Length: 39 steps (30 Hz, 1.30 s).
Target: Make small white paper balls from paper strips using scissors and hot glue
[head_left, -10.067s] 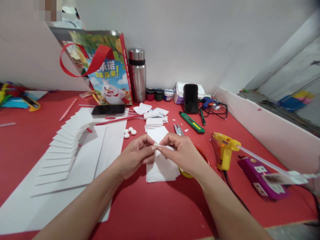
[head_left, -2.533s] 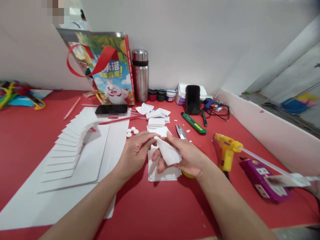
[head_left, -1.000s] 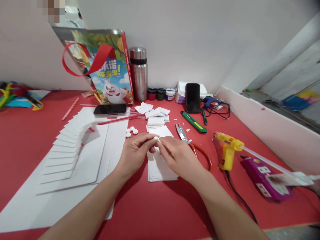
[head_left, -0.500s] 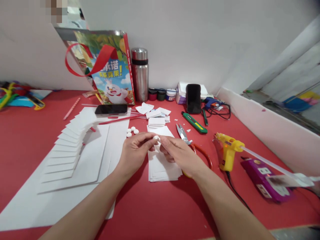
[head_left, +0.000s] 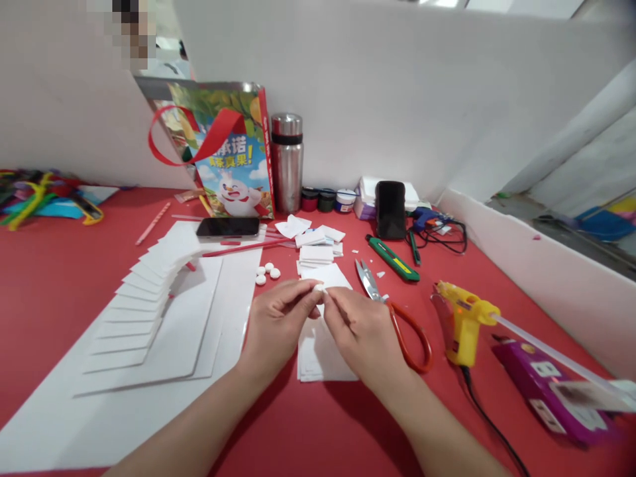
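My left hand (head_left: 278, 324) and my right hand (head_left: 360, 331) meet fingertip to fingertip above the red table (head_left: 322, 430). Both are closed in a pinch on a small rolled piece of white paper (head_left: 318, 287). Under them lies a stack of white paper squares (head_left: 318, 351). Three small white paper rolls (head_left: 267, 271) sit just beyond my left hand. Red-handled scissors (head_left: 397, 318) lie right of my right hand.
A white paper spiral staircase model (head_left: 144, 298) stands on white sheets at left. A yellow glue gun (head_left: 464, 318) and a purple power strip (head_left: 546, 397) are at right. A green cutter (head_left: 392, 258), two phones, a steel flask (head_left: 287, 162) and a gift bag (head_left: 223, 159) sit further back.
The big paper piece seen 2.5 s ago is now wound into a tight small roll between both hands. The view has tilted slightly upward; the hands stay together.
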### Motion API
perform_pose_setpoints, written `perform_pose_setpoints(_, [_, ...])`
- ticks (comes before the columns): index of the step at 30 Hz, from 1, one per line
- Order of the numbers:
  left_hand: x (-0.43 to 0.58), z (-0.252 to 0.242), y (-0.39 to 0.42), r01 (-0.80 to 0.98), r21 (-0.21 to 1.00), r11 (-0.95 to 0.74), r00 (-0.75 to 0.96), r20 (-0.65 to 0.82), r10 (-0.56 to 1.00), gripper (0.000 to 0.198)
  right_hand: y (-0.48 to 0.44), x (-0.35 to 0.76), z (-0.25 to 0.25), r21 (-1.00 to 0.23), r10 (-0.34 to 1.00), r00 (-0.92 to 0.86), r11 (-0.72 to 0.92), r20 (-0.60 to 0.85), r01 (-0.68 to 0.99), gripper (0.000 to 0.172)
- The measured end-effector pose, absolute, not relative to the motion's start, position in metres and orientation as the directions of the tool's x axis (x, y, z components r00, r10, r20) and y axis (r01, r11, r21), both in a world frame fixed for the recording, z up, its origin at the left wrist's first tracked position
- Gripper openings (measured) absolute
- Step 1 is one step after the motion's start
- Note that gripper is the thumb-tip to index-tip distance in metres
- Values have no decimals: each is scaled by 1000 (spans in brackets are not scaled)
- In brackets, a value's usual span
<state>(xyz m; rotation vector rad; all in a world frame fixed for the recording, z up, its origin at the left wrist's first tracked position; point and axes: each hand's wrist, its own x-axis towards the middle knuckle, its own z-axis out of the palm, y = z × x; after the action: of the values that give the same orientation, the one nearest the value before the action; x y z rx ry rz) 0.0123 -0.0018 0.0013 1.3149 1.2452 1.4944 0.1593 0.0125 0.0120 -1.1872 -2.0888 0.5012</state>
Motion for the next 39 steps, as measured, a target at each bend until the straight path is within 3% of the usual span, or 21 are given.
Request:
perform_pose_setpoints(7, [13, -14, -6, 340, 760, -553, -122, 619, 776, 30, 8, 160, 17, -606, 842, -376, 539, 387, 585, 27])
perform_pose_setpoints(10, [14, -19, -8, 408, 674, -616, -41, 687, 725, 42, 7, 161, 18, -597, 842, -371, 539, 391, 594, 28])
perform_pose_setpoints(15, [11, -10, -7, 376, 727, -574, -22, 626, 779, 33, 13, 167, 20, -593, 826, -412, 563, 384, 576, 26])
perform_pose_setpoints(19, [1, 0, -1, 92, 940, -329, -15, 332, 943, 15, 23, 176, 22, -597, 759, -560, 629, 333, 498, 25])
perform_pose_setpoints(23, [-5, -1, 4, 6, 981, -192, 88, 191, 978, 20, 27, 179, 20, -604, 738, -595, 642, 318, 473, 23])
perform_pose_setpoints(28, [-4, -2, 2, 157, 928, -337, 90, 327, 941, 20, 25, 173, 18, -722, 828, -495, 510, 264, 468, 26])
perform_pose_setpoints(32, [-2, -1, 1, 141, 937, -319, 60, 314, 948, 20, 25, 171, 20, -767, 882, -418, 420, 218, 485, 29])
perform_pose_setpoints(39, [1, -3, 4, 229, 912, -341, -52, 361, 931, 11, 20, 170, 21, -643, 836, -450, 536, 314, 547, 27])
